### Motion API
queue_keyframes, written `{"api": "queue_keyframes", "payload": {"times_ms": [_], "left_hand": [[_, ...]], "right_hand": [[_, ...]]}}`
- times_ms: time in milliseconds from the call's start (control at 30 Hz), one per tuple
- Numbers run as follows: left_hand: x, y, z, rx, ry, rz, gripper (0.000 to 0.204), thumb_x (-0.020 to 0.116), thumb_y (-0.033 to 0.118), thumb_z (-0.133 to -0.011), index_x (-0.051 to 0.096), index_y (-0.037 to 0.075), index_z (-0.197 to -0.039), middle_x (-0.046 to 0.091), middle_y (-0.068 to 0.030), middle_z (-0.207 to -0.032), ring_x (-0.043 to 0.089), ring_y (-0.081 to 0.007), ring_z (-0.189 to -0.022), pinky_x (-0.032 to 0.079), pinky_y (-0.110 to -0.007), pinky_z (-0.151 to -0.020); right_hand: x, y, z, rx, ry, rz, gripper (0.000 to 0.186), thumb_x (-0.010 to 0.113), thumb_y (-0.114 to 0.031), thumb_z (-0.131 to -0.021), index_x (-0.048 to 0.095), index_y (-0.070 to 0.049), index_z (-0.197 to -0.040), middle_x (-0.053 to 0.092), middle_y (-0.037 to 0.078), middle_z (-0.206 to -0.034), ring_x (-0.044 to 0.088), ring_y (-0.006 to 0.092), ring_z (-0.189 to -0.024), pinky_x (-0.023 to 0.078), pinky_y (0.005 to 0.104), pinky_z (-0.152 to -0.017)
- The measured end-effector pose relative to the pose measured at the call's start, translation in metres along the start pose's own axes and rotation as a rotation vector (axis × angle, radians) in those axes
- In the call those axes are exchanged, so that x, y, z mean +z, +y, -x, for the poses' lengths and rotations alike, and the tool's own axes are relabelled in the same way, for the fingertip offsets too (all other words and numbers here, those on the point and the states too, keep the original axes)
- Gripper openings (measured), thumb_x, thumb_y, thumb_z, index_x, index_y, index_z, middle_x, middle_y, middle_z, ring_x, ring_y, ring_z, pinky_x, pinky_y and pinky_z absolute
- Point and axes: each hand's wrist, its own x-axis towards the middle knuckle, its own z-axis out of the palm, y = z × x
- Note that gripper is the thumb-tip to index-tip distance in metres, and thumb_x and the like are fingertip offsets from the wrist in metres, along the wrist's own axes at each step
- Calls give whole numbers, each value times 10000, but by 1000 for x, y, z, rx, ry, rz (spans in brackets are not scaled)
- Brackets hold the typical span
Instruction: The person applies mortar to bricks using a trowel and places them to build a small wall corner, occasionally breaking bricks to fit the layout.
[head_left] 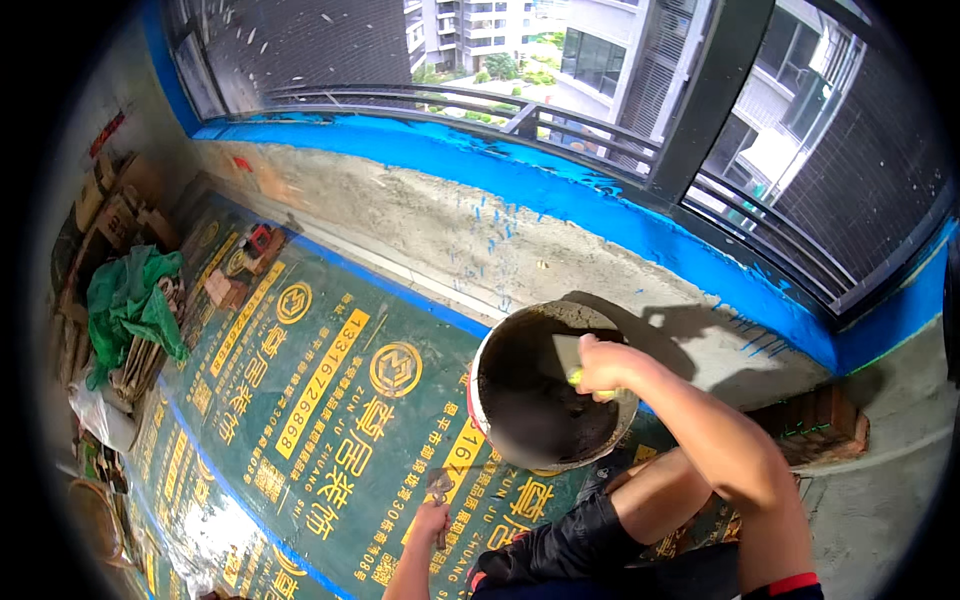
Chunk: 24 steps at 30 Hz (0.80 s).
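Note:
My right hand (606, 367) is closed on the yellow-green handle of a putty knife (567, 354), its flat blade pointing into a bucket. The bucket (478, 405), pale outside with some red, has dark grey mortar (530, 400) inside and on its walls. Down to the left, my left hand (430, 522) grips a small trowel (438, 484) by its handle, with the blade up, above the floor sheet. The blade looks smeared grey, and its exact shape is hard to make out.
Green printed protective sheeting (330, 400) with blue tape seams covers the floor. A rough wall (400, 210) with a blue-coated ledge (600, 205) runs under the windows. Bricks (822, 425) sit at right; a green net (130, 300) and cardboard (120, 215) pile up at left.

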Motion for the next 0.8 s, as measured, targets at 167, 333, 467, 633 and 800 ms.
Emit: {"api": "queue_keyframes", "payload": {"times_ms": [167, 333, 467, 633, 800], "left_hand": [[-28, 18, 14, -173, -214, 34, 132, 681, 137, -816, 637, 66, -715, 539, -40, -568, 503, -168, -442, 374, -364, -389], [-4, 51, 17, -73, -228, 149, 128, 701, 100, -819, 609, 39, -756, 538, -45, -602, 503, -139, -467, 379, -296, -438], [-28, 42, 22, 121, -43, -384, 192, 607, 172, -849, 648, -16, -851, 657, -163, -720, 615, -255, -510, 494, -385, -505], [-5, 81, 41, 360, 283, -914, 297, 604, 218, -769, 720, -14, -913, 712, -226, -867, 710, -382, -813, 573, -459, -761], [-30, 99, 69, 282, 293, -891, 272, 642, 261, -739, 752, 106, -933, 718, -184, -939, 696, -352, -887, 564, -448, -797]], "right_hand": [[9, -15, -3, -69, 133, 735, 212, 668, -118, -821, 764, -105, -1010, 734, 74, -1065, 707, 251, -982, 544, 365, -709], [23, -20, -21, 239, 70, 912, 257, 593, -159, -892, 742, -112, -1096, 721, 51, -1079, 688, 278, -952, 499, 452, -653], [87, -50, -86, 74, 118, 978, 211, 609, -154, -880, 763, -109, -1016, 735, 54, -951, 699, 279, -848, 487, 449, -593], [138, -4, -80, 36, 106, 989, 228, 574, -155, -904, 763, -91, -1013, 740, 56, -1004, 707, 265, -889, 499, 464, -594], [67, 34, -31, -11, 208, 795, 254, 551, -212, -907, 756, -129, -1032, 731, 64, -1052, 695, 240, -982, 490, 374, -774]]}}
